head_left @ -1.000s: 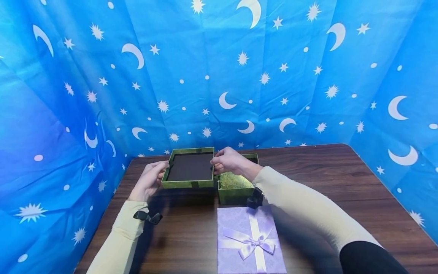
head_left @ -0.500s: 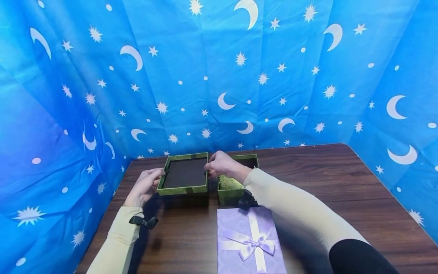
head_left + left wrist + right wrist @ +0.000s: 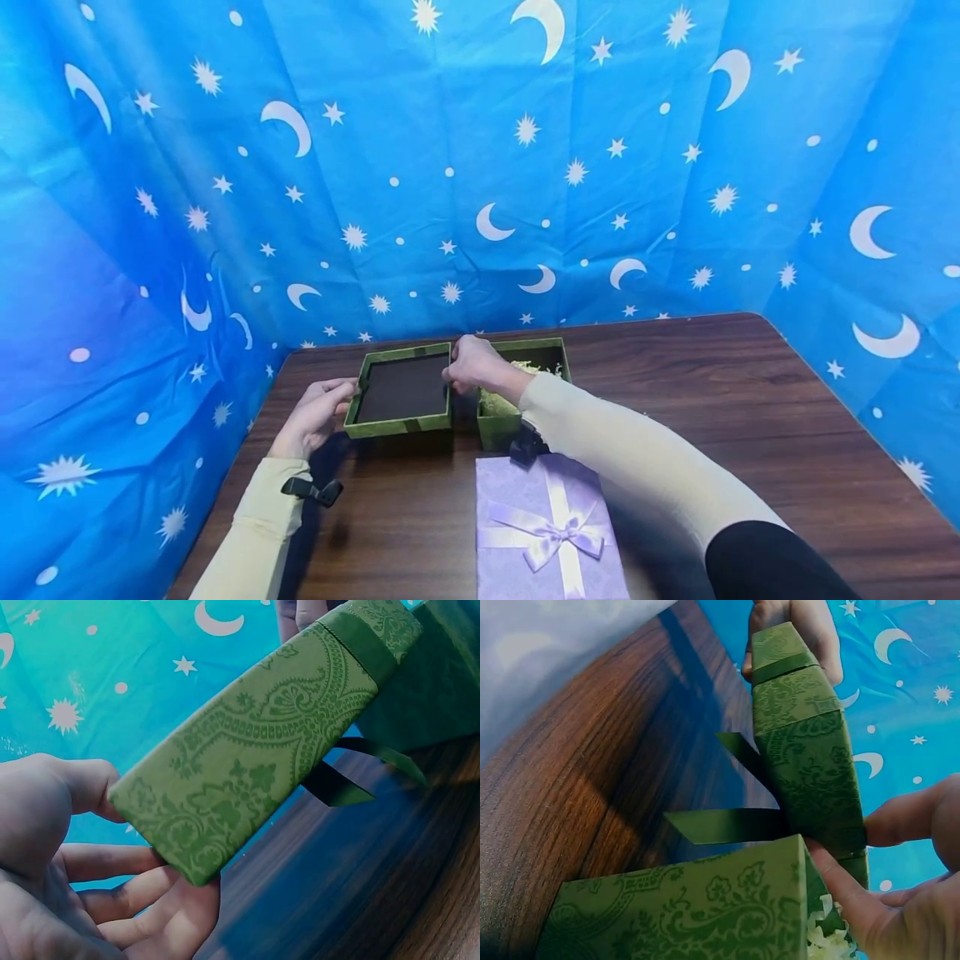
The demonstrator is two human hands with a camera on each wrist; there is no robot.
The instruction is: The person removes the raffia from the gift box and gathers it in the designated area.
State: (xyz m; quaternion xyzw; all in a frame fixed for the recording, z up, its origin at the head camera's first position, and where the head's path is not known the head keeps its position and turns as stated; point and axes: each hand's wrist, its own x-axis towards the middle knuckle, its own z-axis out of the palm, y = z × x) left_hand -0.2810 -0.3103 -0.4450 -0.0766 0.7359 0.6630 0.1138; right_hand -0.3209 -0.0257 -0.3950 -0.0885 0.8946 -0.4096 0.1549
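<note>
A green patterned box lid (image 3: pixel 405 387) lies upside down between my two hands, its dark inside facing up. My left hand (image 3: pixel 311 418) grips its left edge, thumb on the rim and fingers beneath, as the left wrist view shows. On the opposite edge my right hand (image 3: pixel 480 365) pinches the lid between thumb and fingers. Green ribbon tails (image 3: pixel 731 825) hang from the lid's underside in the right wrist view. Right beside it stands the open green box (image 3: pixel 498 433), holding pale shredded filler (image 3: pixel 829 934). My right forearm covers part of that box in the head view.
A lilac gift box (image 3: pixel 517 508) with a satin bow lies in front of the green box. All stand on a dark wooden table (image 3: pixel 712 392). Blue cloth (image 3: pixel 337 167) with moons and stars hangs behind and along both sides.
Both hands have brought the lid down and slightly left, closer to the table. More of the open green box shows now. The lilac box has stayed in place.
</note>
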